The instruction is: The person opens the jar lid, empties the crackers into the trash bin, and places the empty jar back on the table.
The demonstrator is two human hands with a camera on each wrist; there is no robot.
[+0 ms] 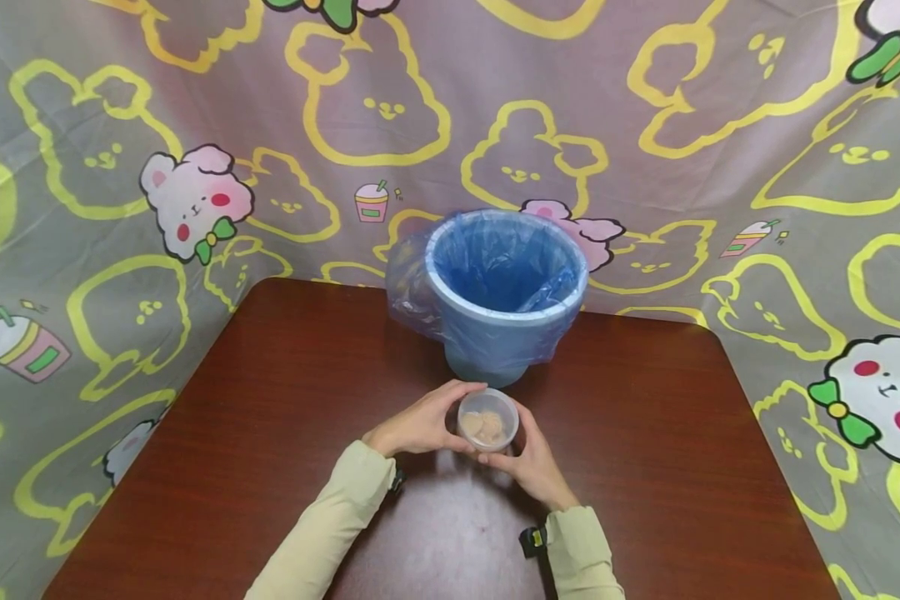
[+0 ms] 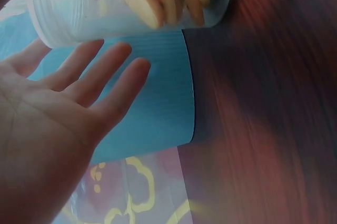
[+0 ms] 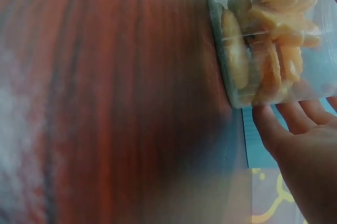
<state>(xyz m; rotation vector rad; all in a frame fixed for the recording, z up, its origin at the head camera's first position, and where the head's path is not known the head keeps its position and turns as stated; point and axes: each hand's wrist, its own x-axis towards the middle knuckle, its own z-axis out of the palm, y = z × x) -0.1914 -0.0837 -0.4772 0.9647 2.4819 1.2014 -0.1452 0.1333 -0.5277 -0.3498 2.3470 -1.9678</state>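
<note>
Both hands hold a clear round plastic jar (image 1: 499, 399) low over the table, close in front of a blue bin. Flat, pale-brown pieces (image 3: 268, 40) lie inside it, and their kind is unclear. My left hand (image 1: 420, 423) grips the jar's left side, with the thumb in front and the fingers behind. On the opposite side my right hand (image 1: 536, 465) curves its thumb and fingers round the wall. In the left wrist view the fingers of that hand spread beside the jar (image 2: 100, 24). The right wrist view shows fingertips at the jar's wall, with the pieces gathered toward its base.
The blue bin (image 1: 480, 315) stands at the table's back, lined with a translucent blue bag (image 1: 412, 287) that bulges out to its left. A dark red-brown wooden table (image 1: 667, 433) spreads around. Patterned cloth (image 1: 390, 100) hangs behind and on both sides.
</note>
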